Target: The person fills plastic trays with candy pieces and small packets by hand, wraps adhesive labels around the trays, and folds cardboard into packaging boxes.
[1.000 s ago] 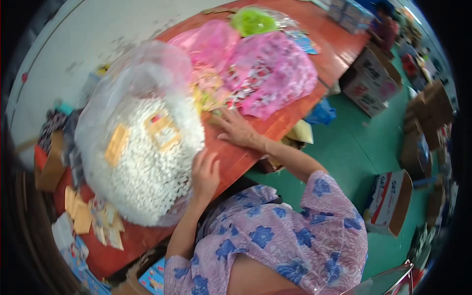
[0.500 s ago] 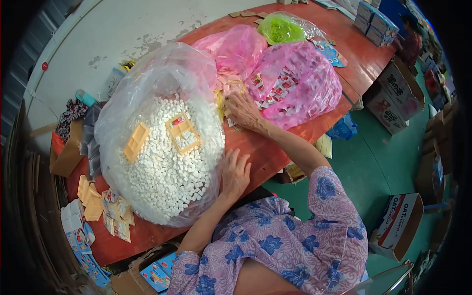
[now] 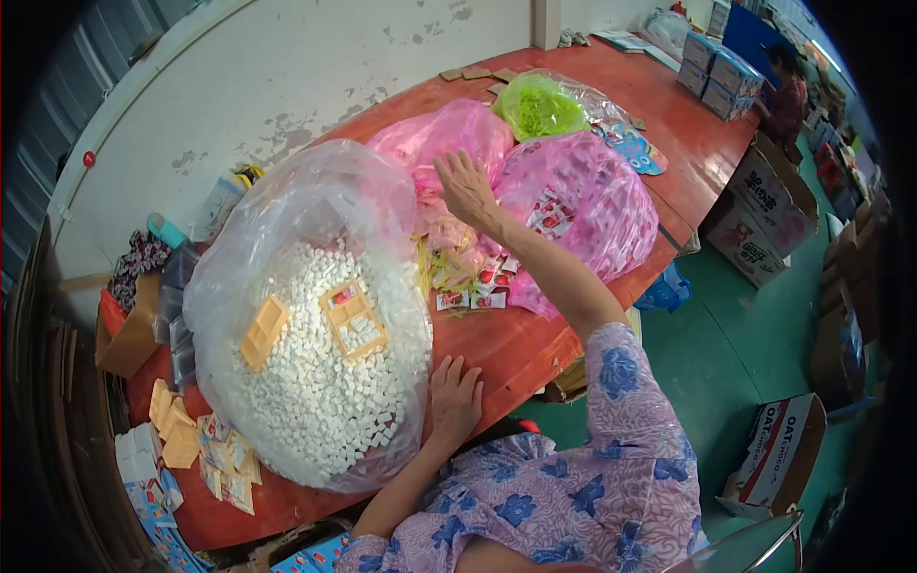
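Note:
My left hand (image 3: 457,399) lies with fingers spread on the red table's front edge, beside a large clear bag (image 3: 205,296) of small white pieces (image 3: 320,411). Two tan divided trays rest on those pieces, one nearly bare (image 3: 264,331), the other (image 3: 353,320) with white pieces and a red packet. My right hand (image 3: 468,191) is raised with fingers apart in front of a pink bag (image 3: 458,134), holding nothing. To its right sits another pink bag (image 3: 621,205) with small red and white packets (image 3: 551,215). Loose packets (image 3: 468,300) and yellow strands (image 3: 423,272) lie below it.
A green bag (image 3: 540,107) stands behind the pink bags. Tan trays (image 3: 179,435) and packs (image 3: 227,463) lie at the table's left end. Blue boxes (image 3: 721,76) stand far right near another person (image 3: 788,100). Cartons (image 3: 774,454) are on the green floor.
My right hand has lifted away from the packets and moved up toward the back pink bag. My left hand stays at the table edge. The view has shifted.

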`<state>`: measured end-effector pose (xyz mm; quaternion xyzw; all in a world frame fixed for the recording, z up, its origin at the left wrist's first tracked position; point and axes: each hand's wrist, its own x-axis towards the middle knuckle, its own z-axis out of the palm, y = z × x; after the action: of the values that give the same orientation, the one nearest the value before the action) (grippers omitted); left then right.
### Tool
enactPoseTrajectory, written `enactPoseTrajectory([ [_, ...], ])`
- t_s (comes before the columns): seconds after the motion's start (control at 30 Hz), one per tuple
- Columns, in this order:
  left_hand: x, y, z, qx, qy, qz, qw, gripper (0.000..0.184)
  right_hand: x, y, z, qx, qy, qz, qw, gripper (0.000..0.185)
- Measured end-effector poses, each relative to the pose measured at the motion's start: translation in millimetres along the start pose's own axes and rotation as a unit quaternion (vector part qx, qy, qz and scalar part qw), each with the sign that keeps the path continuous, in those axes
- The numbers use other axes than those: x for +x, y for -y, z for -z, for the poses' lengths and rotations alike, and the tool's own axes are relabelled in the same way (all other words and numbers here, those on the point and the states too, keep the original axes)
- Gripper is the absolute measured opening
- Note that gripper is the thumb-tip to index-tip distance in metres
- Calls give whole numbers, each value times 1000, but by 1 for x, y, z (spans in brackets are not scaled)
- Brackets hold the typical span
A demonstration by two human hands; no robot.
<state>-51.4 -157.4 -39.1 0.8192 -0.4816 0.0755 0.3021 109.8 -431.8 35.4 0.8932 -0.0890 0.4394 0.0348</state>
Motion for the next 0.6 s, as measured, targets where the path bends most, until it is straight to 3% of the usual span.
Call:
enactPoseTrajectory([
  [0.1,1,1,0,14,-2,1,1000,25,5,-20,-28,-93,93,4,991,21],
  [0.2,3,-2,0,20,5,-1,1000,25,3,-35,-40,-59,240,-30,968,18],
  [0.27,4,-3,2,19,9,1,1000,24,4,-27,-49,-22,171,-44,984,15],
  [0.33,2,-2,0,18,10,-4,1000,23,4,-10,-33,25,60,27,998,13],
  [0.43,4,-2,0,19,12,-7,1000,22,-6,-5,-6,91,106,28,990,14],
  [0.53,4,-4,1,26,18,-7,999,23,-33,-3,2,27,163,40,985,24],
  [0.6,4,-4,1,28,17,-9,999,22,-39,7,23,32,114,56,991,26],
])
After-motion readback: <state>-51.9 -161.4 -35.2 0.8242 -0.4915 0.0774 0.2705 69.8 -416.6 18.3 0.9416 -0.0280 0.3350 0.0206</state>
